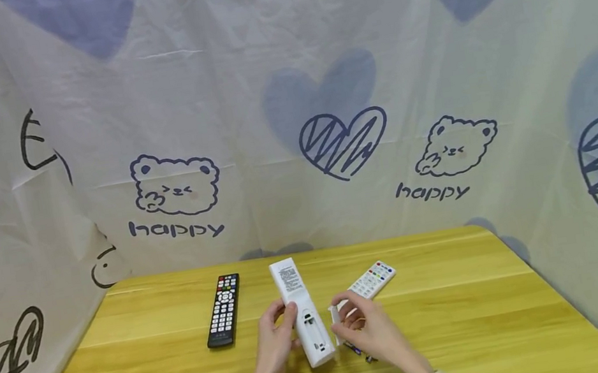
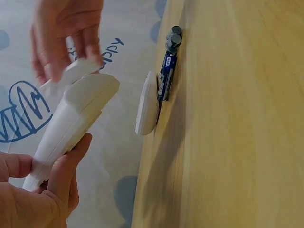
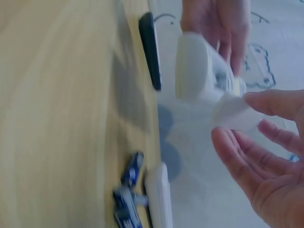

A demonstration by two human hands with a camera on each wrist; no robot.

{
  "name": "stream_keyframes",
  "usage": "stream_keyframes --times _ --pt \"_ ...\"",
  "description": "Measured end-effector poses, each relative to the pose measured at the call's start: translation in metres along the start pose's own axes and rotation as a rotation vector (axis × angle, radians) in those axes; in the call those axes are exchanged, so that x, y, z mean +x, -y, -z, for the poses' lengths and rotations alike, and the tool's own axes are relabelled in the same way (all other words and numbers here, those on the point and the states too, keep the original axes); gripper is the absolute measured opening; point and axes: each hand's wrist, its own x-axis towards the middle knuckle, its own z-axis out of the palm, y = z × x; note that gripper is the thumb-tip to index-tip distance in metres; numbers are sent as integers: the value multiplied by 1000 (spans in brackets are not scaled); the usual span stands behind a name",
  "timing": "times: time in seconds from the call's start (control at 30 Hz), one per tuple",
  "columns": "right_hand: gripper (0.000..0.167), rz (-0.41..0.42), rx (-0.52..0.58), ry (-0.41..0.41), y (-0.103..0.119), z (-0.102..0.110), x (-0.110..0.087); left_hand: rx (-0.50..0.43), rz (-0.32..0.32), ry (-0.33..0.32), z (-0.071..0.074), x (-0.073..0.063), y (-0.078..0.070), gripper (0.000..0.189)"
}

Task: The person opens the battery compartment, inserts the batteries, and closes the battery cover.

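My left hand (image 1: 274,345) grips a white remote control (image 1: 293,290) above the table, its labelled back turned toward me. In its lower half, the battery compartment (image 1: 315,333) lies uncovered. Close beside that end, my right hand (image 1: 378,334) pinches a white battery cover (image 1: 335,323) between thumb and fingers. The right wrist view shows this cover (image 3: 235,113) overlapping the remote's near end. On the table under my right hand are several blue batteries (image 2: 166,76), partly hidden by the hand in the head view.
A black remote control (image 1: 225,310) lies face up on the wooden table (image 1: 146,364) to the left. Another white remote control (image 1: 373,280), also face up, lies behind my right hand, near the batteries. A printed cloth (image 1: 267,204) hangs behind the table.
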Motion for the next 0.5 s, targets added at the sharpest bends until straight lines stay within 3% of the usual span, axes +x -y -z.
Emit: stream_keyframes --times 0.3,0.5 --pt "28 -191 -254 -75 -17 30 0 -50 42 -29 7 1 -2 44" --pt "28 -311 -419 -38 -32 48 -1 -79 49 -41 8 4 -3 42"
